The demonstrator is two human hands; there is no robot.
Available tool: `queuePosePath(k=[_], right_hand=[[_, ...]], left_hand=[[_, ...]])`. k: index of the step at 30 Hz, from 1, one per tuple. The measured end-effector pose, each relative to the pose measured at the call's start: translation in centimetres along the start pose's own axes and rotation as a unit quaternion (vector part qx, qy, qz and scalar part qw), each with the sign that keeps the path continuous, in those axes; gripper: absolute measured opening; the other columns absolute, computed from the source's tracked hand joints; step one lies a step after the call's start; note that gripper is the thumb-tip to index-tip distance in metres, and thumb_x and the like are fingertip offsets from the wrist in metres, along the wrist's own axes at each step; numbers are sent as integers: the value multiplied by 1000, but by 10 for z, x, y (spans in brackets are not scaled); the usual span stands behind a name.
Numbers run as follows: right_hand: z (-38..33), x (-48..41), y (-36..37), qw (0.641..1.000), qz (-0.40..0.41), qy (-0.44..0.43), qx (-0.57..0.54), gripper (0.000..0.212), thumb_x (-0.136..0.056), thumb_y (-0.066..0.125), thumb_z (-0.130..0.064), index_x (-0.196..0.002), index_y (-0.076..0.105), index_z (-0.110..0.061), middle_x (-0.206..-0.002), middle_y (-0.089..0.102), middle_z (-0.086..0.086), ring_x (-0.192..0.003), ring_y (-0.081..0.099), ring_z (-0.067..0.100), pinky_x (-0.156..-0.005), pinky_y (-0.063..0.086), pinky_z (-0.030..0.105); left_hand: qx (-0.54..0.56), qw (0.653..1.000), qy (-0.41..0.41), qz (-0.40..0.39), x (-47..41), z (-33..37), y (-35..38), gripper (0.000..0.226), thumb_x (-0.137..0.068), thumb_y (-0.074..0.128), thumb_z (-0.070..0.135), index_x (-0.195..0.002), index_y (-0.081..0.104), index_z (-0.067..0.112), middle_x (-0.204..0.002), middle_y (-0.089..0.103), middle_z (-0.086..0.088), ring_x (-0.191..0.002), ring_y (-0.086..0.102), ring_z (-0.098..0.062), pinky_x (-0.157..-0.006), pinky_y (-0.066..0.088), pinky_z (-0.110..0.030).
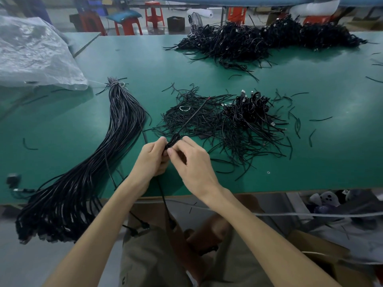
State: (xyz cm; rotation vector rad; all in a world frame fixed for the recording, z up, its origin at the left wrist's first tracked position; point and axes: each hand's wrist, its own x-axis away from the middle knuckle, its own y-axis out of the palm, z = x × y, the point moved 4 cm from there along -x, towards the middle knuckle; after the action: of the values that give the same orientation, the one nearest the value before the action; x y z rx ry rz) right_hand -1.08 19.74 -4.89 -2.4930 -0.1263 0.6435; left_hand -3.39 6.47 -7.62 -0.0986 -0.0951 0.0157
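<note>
Over the green table's (145,59) near edge, my left hand (151,158) grips a small coil of black cable (173,140), and my right hand (190,160) pinches the same coil from the right. One end of the cable sticks up and away toward the middle of the table; another length hangs down past the edge to my lap. A long tied bundle of black cables (99,158) lies to the left and droops over the table edge. A heap of short black twist ties (203,121) lies just beyond my hands, with a few coiled cables (250,108) on its right side.
A large pile of coiled black cables (269,40) sits at the far right of the table. A clear plastic bag (35,54) lies at the far left. Loose ties are scattered to the right. Red stools stand beyond the table; cardboard boxes sit on the floor at lower right.
</note>
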Motion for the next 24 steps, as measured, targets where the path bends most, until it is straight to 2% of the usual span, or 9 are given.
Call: queuePosePath(k=[3, 6, 10, 13, 16, 19, 21, 22, 24], right_hand=[[3, 0, -7, 999, -32, -13, 24, 25, -105, 54, -23, -85, 60, -9, -87, 49, -4, -70, 49, 16, -68, 46, 38], [1, -2, -17, 997, -53, -30, 55, 26, -107, 51, -23, -85, 55, -9, -88, 47, -4, -71, 49, 19, -67, 45, 42], [1, -11, -32, 999, -32, -22, -20, 25, -103, 58, -17, -82, 60, -4, -80, 53, -1, -70, 48, 16, -68, 40, 32], [4, -12, -43, 994, -17, 1, -108, 24, -103, 60, -16, -81, 63, -5, -71, 53, -8, -63, 48, 14, -62, 38, 29], [5, -10, -46, 990, -28, 0, -142, 26, -103, 58, -25, -83, 63, -9, -75, 58, 0, -62, 51, 25, -58, 43, 42], [6, -6, -45, 985, -47, 6, -166, 24, -102, 60, -10, -82, 59, -23, -76, 58, -12, -63, 53, 17, -57, 46, 35], [7, -4, -43, 981, -45, 19, -186, 31, -101, 59, -5, -81, 58, -28, -72, 57, -16, -62, 53, 7, -60, 45, 24], [7, -3, -42, 980, -43, 26, -190, 28, -102, 58, -9, -81, 59, -27, -72, 58, -17, -62, 54, 5, -62, 44, 19], [5, -1, -41, 981, -39, 24, -188, 21, -103, 58, -15, -85, 63, -24, -76, 61, -19, -64, 57, 2, -64, 43, 13]], left_hand=[[-68, 994, -1, -83, 2, 11, -9, 48, -111, 38, 31, -69, 53, 12, -54, 44, 0, -47, 32, -19, -42, 30, -26], [-117, 984, 30, -131, 8, 25, -19, 37, -112, 36, 24, -97, 58, -2, -70, 68, -11, -55, 55, -28, -56, 48, -33], [-28, 979, 86, -183, 22, 40, -21, 31, -107, 37, 10, -129, 50, -9, -89, 69, -18, -66, 62, -31, -68, 52, -38], [26, 974, 114, -192, 28, 49, -15, 35, -104, 48, 15, -130, 51, -8, -87, 68, -16, -67, 61, -29, -70, 53, -35], [-19, 979, 154, -134, 26, 52, -6, 38, -94, 62, 21, -125, 53, 2, -93, 63, -13, -75, 61, -19, -70, 51, -29], [-149, 958, 232, -80, 25, 55, 2, 58, -92, 68, 31, -144, 47, 17, -129, 52, -6, -117, 54, -11, -97, 47, -26], [-213, 924, 306, -87, 29, 57, 12, 51, -99, 57, 27, -148, 47, 14, -141, 53, -2, -132, 49, -10, -113, 39, -30], [-227, 916, 319, -86, 30, 58, 16, 41, -103, 52, 27, -142, 54, 13, -134, 61, 3, -126, 55, -6, -111, 41, -33], [-237, 917, 317, -50, 32, 62, 19, 28, -106, 48, 31, -116, 68, 14, -101, 69, 11, -95, 65, -4, -92, 53, -37]])
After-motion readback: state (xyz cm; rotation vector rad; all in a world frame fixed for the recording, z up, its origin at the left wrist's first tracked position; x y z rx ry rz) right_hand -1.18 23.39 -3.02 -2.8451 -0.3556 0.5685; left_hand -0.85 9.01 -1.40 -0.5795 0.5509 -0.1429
